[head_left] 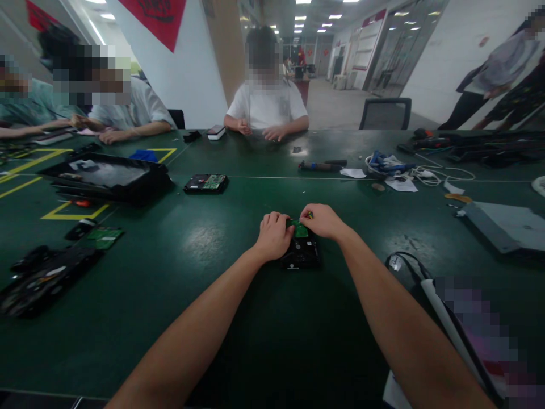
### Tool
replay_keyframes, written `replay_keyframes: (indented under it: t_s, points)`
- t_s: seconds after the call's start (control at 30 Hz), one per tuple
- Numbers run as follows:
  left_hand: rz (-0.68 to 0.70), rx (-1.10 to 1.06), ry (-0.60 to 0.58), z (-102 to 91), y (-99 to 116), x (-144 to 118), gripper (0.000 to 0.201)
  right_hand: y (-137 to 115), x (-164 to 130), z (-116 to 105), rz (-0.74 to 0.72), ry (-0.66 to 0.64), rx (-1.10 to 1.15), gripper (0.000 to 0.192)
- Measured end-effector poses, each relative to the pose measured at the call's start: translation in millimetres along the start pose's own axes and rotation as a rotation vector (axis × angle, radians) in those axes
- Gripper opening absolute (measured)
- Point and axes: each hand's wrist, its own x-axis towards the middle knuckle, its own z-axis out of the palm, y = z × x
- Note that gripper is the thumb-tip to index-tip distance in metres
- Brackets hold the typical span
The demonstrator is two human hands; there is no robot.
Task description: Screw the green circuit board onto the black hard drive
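Observation:
A black hard drive (300, 255) lies on the green table in front of me, its green circuit board (300, 229) showing at the far end. My left hand (273, 236) is wrapped over the drive's left side, with the thumb close to the board. Over the far right corner of the board, my right hand (324, 220) is closed in a pinch. Between its fingers a small yellow-and-dark tool (310, 215) shows; most of it is hidden, so its exact kind is unclear.
Another hard drive (206, 183) lies further back, left. Black trays (106, 173) and dismantled parts (51, 275) are at left. Cables (394, 166), a dark rod-like tool (321, 165) and a grey metal case (506, 227) lie right. A person (267, 108) sits opposite; others are left and right.

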Motion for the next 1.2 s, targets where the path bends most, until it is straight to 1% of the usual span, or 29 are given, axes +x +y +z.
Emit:
replay_keyframes:
  t_s: [0.07,0.1,0.13,0.2,0.23,0.3,0.37,0.4,0.47,0.53,0.73,0.97,1.2]
  points:
    - [-0.007,0.002,0.001,0.2,0.3,0.1,0.037,-0.3,-2.1,-6.0,0.041,0.026,0.022,0.02]
    - [-0.007,0.004,0.0,0.1,0.4,0.0,0.037,0.2,-3.6,-11.3,0.064,0.053,0.029,0.028]
    - [-0.005,0.004,-0.001,-0.1,0.5,0.0,0.038,1.0,-5.3,-18.1,0.089,0.089,0.04,0.032]
    - [0.004,0.0,-0.002,-0.7,0.4,-0.3,0.039,3.4,-9.3,-34.1,0.121,0.184,0.127,0.031]
    - [0.01,-0.006,-0.002,-1.0,0.3,-0.4,0.04,4.3,-11.4,-42.2,0.094,0.204,0.163,0.032]
    - [0.02,-0.013,0.001,-1.1,-0.1,-0.5,0.04,3.9,-15.5,-55.7,-0.008,0.259,0.223,0.034]
    - [0.02,-0.012,0.008,-0.7,-0.7,-0.5,0.04,-0.7,-19.0,-63.6,-0.087,0.342,0.308,0.033]
    - [0.018,-0.01,0.009,-0.3,-0.9,-0.5,0.039,-4.3,-20.4,-65.2,-0.109,0.394,0.316,0.032]
    - [0.015,-0.005,0.012,0.4,-1.4,-0.4,0.038,-12.4,-22.3,-64.7,-0.115,0.458,0.224,0.026]
    - [0.02,-0.005,0.013,0.9,-1.6,-0.4,0.038,-18.9,-22.6,-61.0,-0.1,0.489,0.161,0.023]
    - [0.012,-0.003,0.009,-0.1,-1.2,-0.6,0.038,-21.9,-20.1,-51.2,-0.121,0.48,0.233,0.018]
    - [0.014,-0.002,-0.004,-1.3,-1.0,-1.2,0.039,-25.1,-21.1,-51.5,-0.176,0.46,0.262,0.017]
    - [0.012,0.014,0.014,1.1,-1.5,-1.4,0.038,-27.9,-21.2,-51.7,-0.161,0.442,0.24,0.017]
